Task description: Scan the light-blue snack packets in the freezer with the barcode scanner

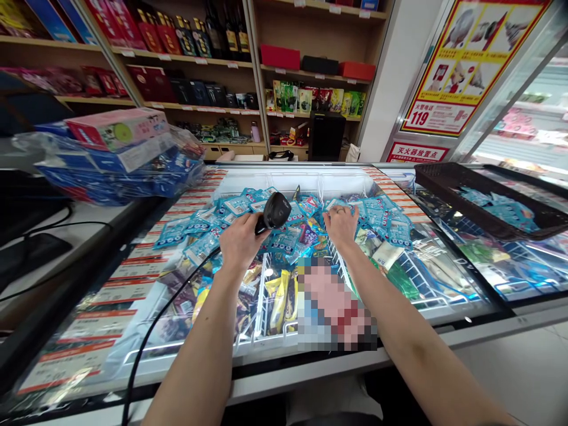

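My left hand (242, 244) is wrapped round a black handheld barcode scanner (276, 212), its head tilted up to the right. From its handle a black cable (157, 322) trails down to the left. Several small blue packets (286, 238) lie in a loose heap across the glass top of the freezer (146, 284). My right hand (341, 225) rests on the right part of the heap, fingers apart and touching the packets (384, 216); the fingertips are partly hidden. Beneath the glass, white wire baskets (261, 296) hold wrapped goods, including yellow packages (278, 302).
Left of the heap, plastic-wrapped boxes (128, 154) are stacked beside the freezer. A dark brown basket (483, 177) with more blue packets stands on the right. Shelves (261, 68) with bottles and boxes line the back. A blurred patch (335, 307) covers part of the freezer front.
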`<state>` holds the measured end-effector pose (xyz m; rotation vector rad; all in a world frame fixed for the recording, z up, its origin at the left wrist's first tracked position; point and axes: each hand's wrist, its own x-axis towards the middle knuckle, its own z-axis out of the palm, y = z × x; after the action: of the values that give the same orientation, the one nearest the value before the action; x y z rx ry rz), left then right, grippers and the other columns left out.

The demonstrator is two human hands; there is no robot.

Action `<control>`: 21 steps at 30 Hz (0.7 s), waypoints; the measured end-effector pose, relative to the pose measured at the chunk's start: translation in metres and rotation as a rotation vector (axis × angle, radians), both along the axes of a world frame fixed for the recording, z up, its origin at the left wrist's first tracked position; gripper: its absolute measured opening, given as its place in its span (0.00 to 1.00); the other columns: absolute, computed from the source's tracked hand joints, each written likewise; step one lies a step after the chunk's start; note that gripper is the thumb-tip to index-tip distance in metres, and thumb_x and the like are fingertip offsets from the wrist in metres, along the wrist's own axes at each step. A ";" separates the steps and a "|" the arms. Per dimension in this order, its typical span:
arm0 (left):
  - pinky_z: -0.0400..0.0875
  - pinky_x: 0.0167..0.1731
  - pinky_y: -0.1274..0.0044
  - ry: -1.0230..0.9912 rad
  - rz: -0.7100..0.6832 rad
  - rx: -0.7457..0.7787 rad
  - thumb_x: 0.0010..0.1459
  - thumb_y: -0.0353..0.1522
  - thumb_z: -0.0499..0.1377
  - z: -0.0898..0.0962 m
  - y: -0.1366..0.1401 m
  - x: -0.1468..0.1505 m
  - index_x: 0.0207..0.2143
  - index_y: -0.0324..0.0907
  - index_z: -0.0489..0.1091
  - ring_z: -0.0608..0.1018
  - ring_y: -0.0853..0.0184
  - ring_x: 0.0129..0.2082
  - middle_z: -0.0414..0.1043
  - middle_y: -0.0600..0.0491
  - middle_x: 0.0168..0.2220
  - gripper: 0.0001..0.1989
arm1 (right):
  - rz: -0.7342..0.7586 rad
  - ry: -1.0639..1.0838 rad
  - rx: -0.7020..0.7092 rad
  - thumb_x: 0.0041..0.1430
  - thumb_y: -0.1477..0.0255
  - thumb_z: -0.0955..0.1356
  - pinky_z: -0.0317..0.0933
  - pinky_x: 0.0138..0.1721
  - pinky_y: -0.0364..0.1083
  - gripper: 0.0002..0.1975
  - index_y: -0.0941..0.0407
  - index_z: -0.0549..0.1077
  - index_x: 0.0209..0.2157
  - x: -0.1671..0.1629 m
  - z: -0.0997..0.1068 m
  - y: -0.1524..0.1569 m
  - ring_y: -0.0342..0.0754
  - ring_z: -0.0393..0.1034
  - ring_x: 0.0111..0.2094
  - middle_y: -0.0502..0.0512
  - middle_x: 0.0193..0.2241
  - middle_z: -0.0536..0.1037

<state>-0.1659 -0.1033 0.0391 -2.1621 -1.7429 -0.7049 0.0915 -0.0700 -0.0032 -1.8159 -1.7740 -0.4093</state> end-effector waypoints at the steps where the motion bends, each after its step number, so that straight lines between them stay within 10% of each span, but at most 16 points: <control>1: 0.58 0.27 0.74 0.001 0.000 -0.003 0.56 0.44 0.52 0.000 0.000 0.000 0.46 0.46 0.66 0.73 0.59 0.40 0.72 0.49 0.40 0.19 | -0.002 0.004 0.002 0.62 0.66 0.57 0.29 0.58 0.62 0.17 0.56 0.75 0.38 0.000 0.000 0.000 0.55 0.58 0.50 0.59 0.44 0.73; 11: 0.57 0.26 0.75 0.023 0.023 0.005 0.57 0.44 0.50 0.000 0.000 0.001 0.46 0.46 0.66 0.73 0.60 0.40 0.72 0.50 0.40 0.19 | 0.606 -0.186 -0.088 0.64 0.65 0.57 0.33 0.60 0.58 0.20 0.49 0.61 0.57 -0.017 0.002 -0.001 0.51 0.52 0.58 0.50 0.54 0.67; 21: 0.57 0.26 0.75 0.022 0.024 0.005 0.56 0.45 0.50 0.000 0.000 0.001 0.46 0.46 0.66 0.73 0.61 0.40 0.72 0.50 0.40 0.19 | 0.410 -0.083 -0.027 0.65 0.62 0.56 0.44 0.55 0.55 0.18 0.52 0.74 0.42 -0.016 0.004 0.000 0.50 0.62 0.45 0.55 0.38 0.75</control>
<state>-0.1644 -0.1034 0.0387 -2.1336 -1.7510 -0.6763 0.0752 -0.0696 0.0004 -1.4158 -2.1536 -0.2997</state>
